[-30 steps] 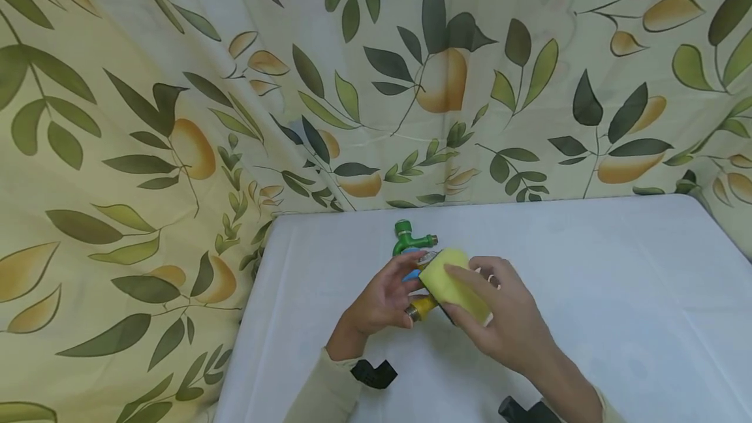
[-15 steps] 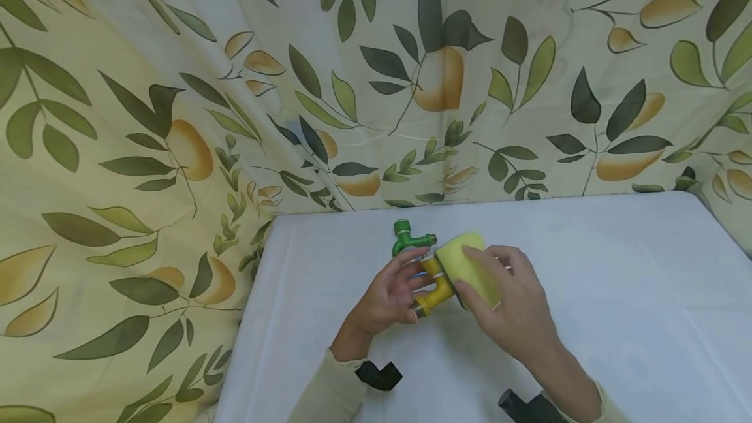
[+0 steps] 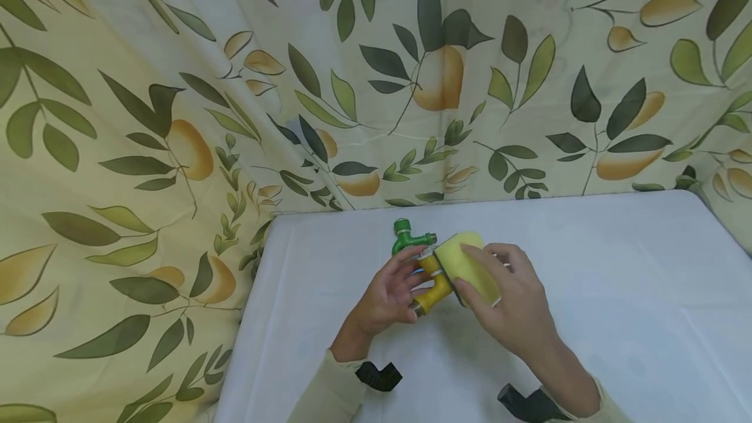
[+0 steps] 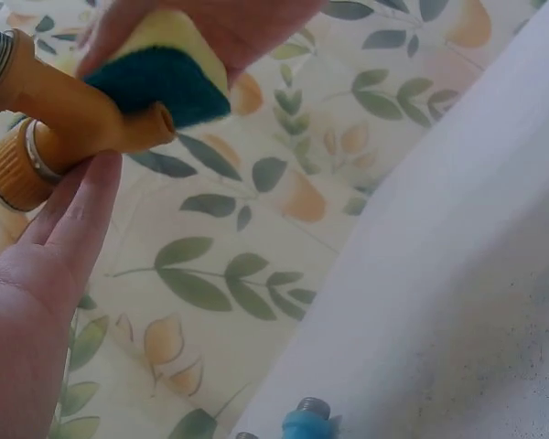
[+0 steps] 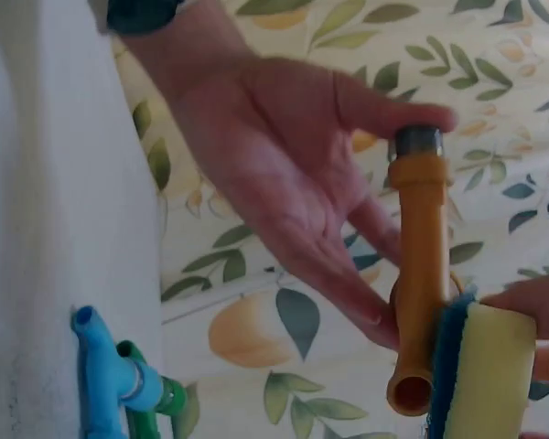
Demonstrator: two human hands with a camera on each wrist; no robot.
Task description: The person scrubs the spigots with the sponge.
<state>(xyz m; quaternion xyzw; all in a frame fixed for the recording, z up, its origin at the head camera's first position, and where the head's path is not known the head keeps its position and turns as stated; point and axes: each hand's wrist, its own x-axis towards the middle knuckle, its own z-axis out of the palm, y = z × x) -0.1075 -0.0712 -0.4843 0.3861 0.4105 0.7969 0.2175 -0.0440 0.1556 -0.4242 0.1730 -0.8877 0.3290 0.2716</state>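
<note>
A yellow plastic tap (image 3: 435, 292) is held up over the table by my left hand (image 3: 382, 299). In the right wrist view the thumb presses its threaded metal end (image 5: 419, 139) and the fingers support the other end. My right hand (image 3: 519, 309) grips a sponge (image 3: 467, 266), yellow with a dark green scouring side. That scouring side (image 4: 160, 84) lies against the tap body in the left wrist view. The tap's short spout (image 4: 160, 126) points away from the left palm. Part of the tap is hidden behind the sponge in the head view.
On the white table (image 3: 617, 292), beyond the left hand, lies a green tap (image 3: 405, 237). Beside it is a blue tap (image 5: 110, 375), mostly hidden by the left hand from the head. A leaf-patterned curtain (image 3: 499, 83) hangs behind the table's far edge.
The sponge and right hand have shifted slightly right and up along the tap, uncovering more of its yellow body. The left hand keeps its hold, and the last half second shows almost no movement.
</note>
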